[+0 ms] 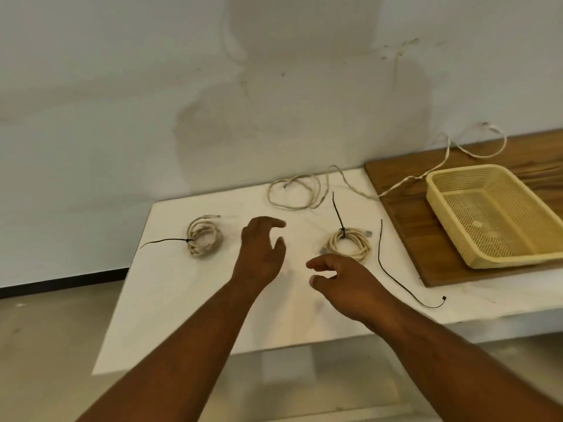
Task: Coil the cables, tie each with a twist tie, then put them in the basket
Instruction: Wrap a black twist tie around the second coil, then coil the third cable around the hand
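Rightward, the basket point(502, 260) is cut off by the frame edge.

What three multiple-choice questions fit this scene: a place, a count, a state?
1. Where does the basket stand? A. on the wooden board B. on the floor C. on a chair
2. How many cables are coiled and tied? A. one B. two C. four
3. How are the left hand and right hand? A. gripping a cable B. open, empty C. inside the basket

1 A: it rests on the board.
2 B: left coil and right coil are both tied.
3 B: both hold nothing.
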